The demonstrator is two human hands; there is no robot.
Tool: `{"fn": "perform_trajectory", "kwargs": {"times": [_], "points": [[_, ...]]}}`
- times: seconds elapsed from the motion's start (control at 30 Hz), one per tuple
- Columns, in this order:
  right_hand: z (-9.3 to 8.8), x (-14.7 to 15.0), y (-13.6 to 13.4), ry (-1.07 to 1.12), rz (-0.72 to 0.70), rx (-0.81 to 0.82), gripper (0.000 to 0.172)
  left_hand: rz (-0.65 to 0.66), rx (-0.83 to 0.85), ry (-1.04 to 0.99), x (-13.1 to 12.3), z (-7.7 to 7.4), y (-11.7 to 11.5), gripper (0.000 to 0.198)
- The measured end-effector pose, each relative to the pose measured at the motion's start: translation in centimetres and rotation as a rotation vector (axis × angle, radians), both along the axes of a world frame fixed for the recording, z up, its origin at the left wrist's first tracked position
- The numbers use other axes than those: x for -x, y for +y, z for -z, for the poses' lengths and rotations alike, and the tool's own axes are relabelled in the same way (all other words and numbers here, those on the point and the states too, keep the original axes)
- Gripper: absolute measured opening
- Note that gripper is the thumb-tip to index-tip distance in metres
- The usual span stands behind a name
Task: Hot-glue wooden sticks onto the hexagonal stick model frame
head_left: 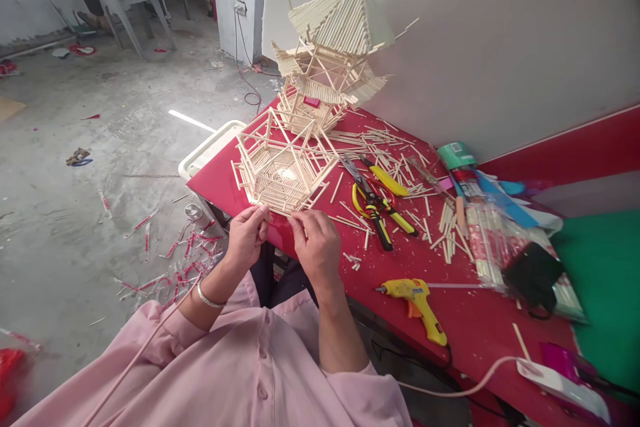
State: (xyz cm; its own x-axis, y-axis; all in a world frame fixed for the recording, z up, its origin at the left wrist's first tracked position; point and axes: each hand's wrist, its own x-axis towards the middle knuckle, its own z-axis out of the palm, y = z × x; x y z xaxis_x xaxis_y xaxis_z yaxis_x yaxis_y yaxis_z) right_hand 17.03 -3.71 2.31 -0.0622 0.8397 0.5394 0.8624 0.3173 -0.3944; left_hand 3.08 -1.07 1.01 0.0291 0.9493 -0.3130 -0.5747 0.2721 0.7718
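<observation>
Pinching left hand (247,237): I am seeing thumb and finger holding the near rim of the stick frame (284,177).
Right hand (317,243): its fingers are curling at that same rim; I cannot tell whether they are gripping.
Stick frame: it is sitting at the near edge of the red table (480,327), in front of the stick pagoda (340,27).
Yellow glue gun (415,297): it is lying on the right.
</observation>
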Motion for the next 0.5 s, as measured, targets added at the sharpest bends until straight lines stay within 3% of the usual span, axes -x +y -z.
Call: {"fn": "perform_trajectory", "kwargs": {"times": [0.5], "points": [[-0.09, -0.02, -0.05, -0.004, 0.0, 0.001, 0.014, -0.002, -0.003, 0.005, 0.0, -0.08, -0.01, 0.04]]}}
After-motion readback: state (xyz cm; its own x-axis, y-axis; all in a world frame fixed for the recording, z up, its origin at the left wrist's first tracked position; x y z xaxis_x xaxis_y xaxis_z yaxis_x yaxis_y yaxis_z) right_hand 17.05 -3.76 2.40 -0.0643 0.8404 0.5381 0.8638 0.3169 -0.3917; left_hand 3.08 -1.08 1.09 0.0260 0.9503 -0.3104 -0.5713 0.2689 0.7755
